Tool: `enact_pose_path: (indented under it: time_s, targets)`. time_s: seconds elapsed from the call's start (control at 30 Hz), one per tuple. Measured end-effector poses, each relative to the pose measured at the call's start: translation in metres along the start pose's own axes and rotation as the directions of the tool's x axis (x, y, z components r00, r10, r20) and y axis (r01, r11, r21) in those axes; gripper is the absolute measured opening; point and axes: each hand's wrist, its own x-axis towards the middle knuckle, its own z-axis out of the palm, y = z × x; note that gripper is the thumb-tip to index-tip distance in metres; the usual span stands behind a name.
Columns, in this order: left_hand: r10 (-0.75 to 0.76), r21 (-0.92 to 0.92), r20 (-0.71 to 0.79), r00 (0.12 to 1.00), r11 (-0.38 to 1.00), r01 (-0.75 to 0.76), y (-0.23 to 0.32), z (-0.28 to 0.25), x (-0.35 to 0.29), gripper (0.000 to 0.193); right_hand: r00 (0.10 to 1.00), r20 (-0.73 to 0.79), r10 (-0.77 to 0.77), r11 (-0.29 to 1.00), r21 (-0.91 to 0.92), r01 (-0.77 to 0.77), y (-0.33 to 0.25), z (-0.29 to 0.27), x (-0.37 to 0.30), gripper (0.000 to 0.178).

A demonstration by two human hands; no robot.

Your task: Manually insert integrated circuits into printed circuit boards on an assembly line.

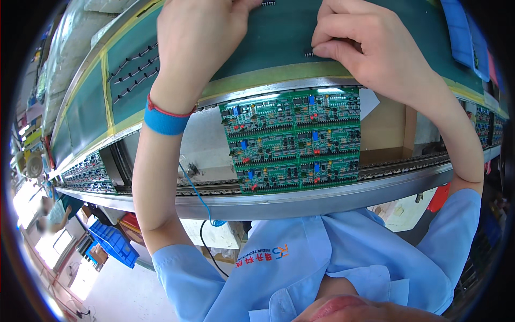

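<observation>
My left hand (201, 37) reaches over the green mat (279, 32), its fingertips partly cut off by the top of the picture. The fingers are closed at the end of a small black multi-pin part (267, 3). Across from it, my right hand (375, 45) is closed, with thumb and bent fingers pinching another small black multi-pin part (309, 53) just above the mat. Below both hands, a green circuit board panel (295, 142) of several repeated sections, with blue, red and black components, lies across the rails.
Rows of black multi-pin parts (134, 72) lie on the mat's left. The metal front rail (289, 204) runs before my body. More boards (86, 174) sit on the track at left. Blue bins stand at upper right (458, 35) and lower left (112, 244). A blue cord (196, 190) hangs nearby.
</observation>
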Motion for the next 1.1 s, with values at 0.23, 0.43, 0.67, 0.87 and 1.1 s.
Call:
enact_pose_path:
  time_s: [0.23,0.43,0.67,0.87,1.1]
  targets:
    - [0.073,0.019,0.013,0.997,0.997,-0.073,-0.002,-0.004,-0.009,0.009,0.295,0.396,0.869,0.422,-0.283,-0.861,-0.030,-0.013,0.076,0.018]
    - [0.256,0.240,0.002,0.967,0.938,-0.249,0.016,-0.021,-0.034,0.015,0.971,0.089,0.220,0.962,-0.182,-0.201,0.005,0.026,0.021,0.017]
    - [0.555,0.406,-0.224,0.801,0.800,-0.441,-0.012,-0.001,-0.066,0.016,0.826,0.385,0.412,0.872,-0.429,-0.235,-0.046,0.025,0.065,0.009]
    - [0.516,0.312,-0.204,0.832,0.840,-0.444,-0.008,-0.003,-0.079,0.016,0.790,0.470,0.394,0.847,-0.518,-0.114,-0.056,0.025,0.070,0.011]
    - [0.440,0.271,-0.078,0.894,0.873,-0.406,-0.002,-0.013,-0.091,0.038,0.855,0.487,0.175,0.799,-0.578,0.165,-0.051,0.025,0.042,0.044]
